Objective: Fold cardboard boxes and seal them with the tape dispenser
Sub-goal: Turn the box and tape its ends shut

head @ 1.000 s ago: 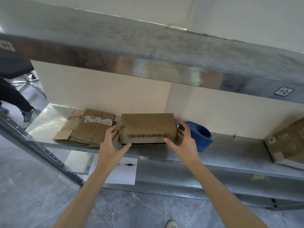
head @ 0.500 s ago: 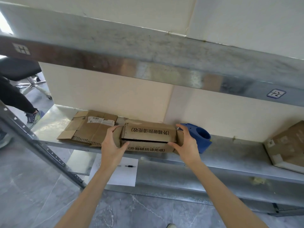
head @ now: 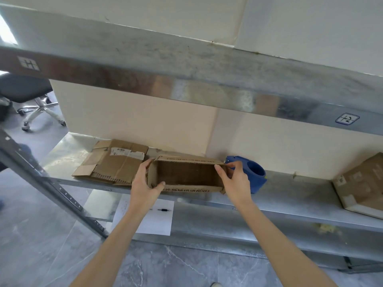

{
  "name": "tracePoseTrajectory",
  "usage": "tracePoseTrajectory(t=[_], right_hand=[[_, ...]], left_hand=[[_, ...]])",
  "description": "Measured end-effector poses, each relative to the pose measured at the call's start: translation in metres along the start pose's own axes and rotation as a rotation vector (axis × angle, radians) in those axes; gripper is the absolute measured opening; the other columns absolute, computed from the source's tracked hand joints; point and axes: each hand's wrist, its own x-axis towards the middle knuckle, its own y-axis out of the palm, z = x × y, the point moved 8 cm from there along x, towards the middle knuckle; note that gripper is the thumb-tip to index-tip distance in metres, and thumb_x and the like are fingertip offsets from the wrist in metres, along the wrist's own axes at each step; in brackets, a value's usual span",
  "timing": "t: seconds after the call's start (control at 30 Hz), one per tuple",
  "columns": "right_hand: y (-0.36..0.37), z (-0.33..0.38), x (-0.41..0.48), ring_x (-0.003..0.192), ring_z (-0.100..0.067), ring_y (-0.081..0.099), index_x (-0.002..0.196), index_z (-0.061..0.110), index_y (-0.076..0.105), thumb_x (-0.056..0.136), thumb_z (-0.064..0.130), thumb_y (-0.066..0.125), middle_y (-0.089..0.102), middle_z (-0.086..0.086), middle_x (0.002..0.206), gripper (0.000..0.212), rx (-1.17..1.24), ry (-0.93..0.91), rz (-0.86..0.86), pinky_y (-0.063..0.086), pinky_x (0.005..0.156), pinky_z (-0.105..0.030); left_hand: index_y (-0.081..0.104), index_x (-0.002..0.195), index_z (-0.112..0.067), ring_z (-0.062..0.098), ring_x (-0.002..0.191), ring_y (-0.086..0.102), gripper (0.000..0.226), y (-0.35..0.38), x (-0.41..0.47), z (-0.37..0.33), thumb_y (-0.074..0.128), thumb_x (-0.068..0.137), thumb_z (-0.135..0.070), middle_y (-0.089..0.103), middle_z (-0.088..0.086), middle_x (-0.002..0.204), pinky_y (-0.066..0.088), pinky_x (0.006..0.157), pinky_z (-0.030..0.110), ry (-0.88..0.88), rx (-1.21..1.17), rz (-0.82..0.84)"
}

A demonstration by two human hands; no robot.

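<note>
on shelf (head: 290,195) | left hand (head: 145,187) and right hand (head: 236,183) each pinching an end of open box (head: 186,175) | flaps unfolded, untaped | tape dispenser (head: 251,172) untouched

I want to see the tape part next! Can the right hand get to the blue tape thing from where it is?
Probably yes. The blue tape dispenser stands on the shelf just behind the right hand, with nothing between them. But that hand is pinching the open box, so it must let go first.
</note>
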Motion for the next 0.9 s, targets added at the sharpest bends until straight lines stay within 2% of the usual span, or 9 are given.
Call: tracePoseTrajectory(t=[0.1, 0.23, 0.3, 0.47, 0.6, 0.73, 0.8, 0.87, 0.9], right_hand=[[-0.001, 0.001, 0.001, 0.075, -0.014, 0.059, 0.104, 0.017, 0.045, 0.092, 0.051, 0.058, 0.061, 0.004, 0.086, 0.038, 0.003, 0.021, -0.02, 0.044, 0.064, -0.028], [-0.001, 0.004, 0.001, 0.072, -0.013, 0.058, 0.101, 0.014, 0.048, 0.093, 0.051, 0.058, 0.061, 0.004, 0.082, 0.038, 0.02, 0.031, -0.048, 0.04, 0.06, -0.028], [0.0, 0.003, 0.0, 0.069, -0.009, 0.056, 0.101, 0.013, 0.05, 0.093, 0.05, 0.057, 0.062, 0.004, 0.083, 0.038, 0.025, 0.039, -0.053, 0.041, 0.065, -0.029], [0.004, 0.005, -0.002, 0.071, -0.014, 0.057, 0.101, 0.01, 0.056, 0.096, 0.049, 0.054, 0.065, 0.002, 0.086, 0.04, 0.024, 0.035, -0.047, 0.04, 0.067, -0.03], [0.004, 0.008, -0.004, 0.08, -0.021, 0.063, 0.1, 0.013, 0.055, 0.097, 0.049, 0.052, 0.067, 0.0, 0.091, 0.037, 0.023, 0.013, -0.038, 0.042, 0.072, -0.032], [0.003, 0.011, -0.006, 0.082, -0.01, 0.061, 0.11, 0.019, 0.056, 0.094, 0.053, 0.055, 0.067, 0.005, 0.1, 0.038, 0.034, -0.027, 0.001, 0.046, 0.076, -0.031], [0.002, 0.012, -0.007, 0.083, -0.006, 0.061, 0.117, 0.022, 0.055, 0.092, 0.051, 0.058, 0.066, 0.005, 0.102, 0.038, 0.092, -0.044, 0.036, 0.052, 0.08, -0.034], [-0.001, 0.015, -0.009, 0.092, -0.013, 0.063, 0.127, 0.024, 0.053, 0.091, 0.049, 0.061, 0.064, 0.001, 0.105, 0.044, 0.162, -0.077, 0.05, 0.055, 0.088, -0.041], [-0.005, 0.018, -0.01, 0.098, -0.018, 0.063, 0.13, 0.025, 0.052, 0.09, 0.049, 0.062, 0.063, 0.0, 0.109, 0.048, 0.199, -0.1, 0.048, 0.054, 0.091, -0.042]], left_hand=[[0.036, 0.147, -0.03, 0.011, 0.13, 0.045, 0.088, 0.005, 0.0, 0.009, 0.078, 0.078, 0.005, 0.046, -0.01, 0.142, 0.044, 0.108, 0.04, -0.03, 0.007, 0.129], [0.024, 0.15, -0.04, -0.013, 0.125, 0.037, 0.1, 0.01, -0.007, 0.01, 0.076, 0.079, 0.008, 0.031, -0.037, 0.137, 0.045, 0.103, 0.03, -0.023, -0.011, 0.256], [0.019, 0.151, -0.038, -0.022, 0.123, 0.034, 0.102, 0.012, -0.008, 0.011, 0.075, 0.08, 0.009, 0.027, -0.04, 0.135, 0.046, 0.101, 0.028, -0.023, 0.004, 0.292], [0.014, 0.156, -0.037, 0.007, 0.136, 0.039, 0.108, 0.014, -0.007, 0.013, 0.075, 0.079, 0.008, 0.026, -0.022, 0.15, 0.051, 0.1, 0.033, 0.016, 0.015, 0.317], [0.012, 0.154, -0.04, 0.007, 0.134, 0.039, 0.106, 0.015, -0.007, 0.01, 0.073, 0.081, 0.008, 0.024, -0.021, 0.149, 0.051, 0.096, 0.024, 0.029, 0.046, 0.31], [0.014, 0.156, -0.035, 0.008, 0.134, 0.037, 0.101, 0.012, -0.003, 0.001, 0.068, 0.083, 0.01, 0.027, -0.016, 0.149, 0.05, 0.102, 0.029, 0.04, 0.052, 0.26], [0.017, 0.157, -0.034, 0.005, 0.131, 0.039, 0.099, 0.008, 0.0, -0.007, 0.067, 0.083, 0.01, 0.032, -0.016, 0.148, 0.05, 0.095, 0.02, 0.03, 0.036, 0.221], [0.024, 0.154, -0.032, 0.002, 0.13, 0.038, 0.091, 0.005, 0.002, -0.019, 0.067, 0.084, 0.008, 0.037, -0.018, 0.144, 0.045, 0.084, 0.007, 0.029, 0.004, 0.183], [0.028, 0.152, -0.031, 0.002, 0.13, 0.038, 0.087, 0.004, 0.004, -0.025, 0.069, 0.085, 0.006, 0.04, -0.019, 0.141, 0.043, 0.086, 0.006, 0.039, -0.017, 0.17]])
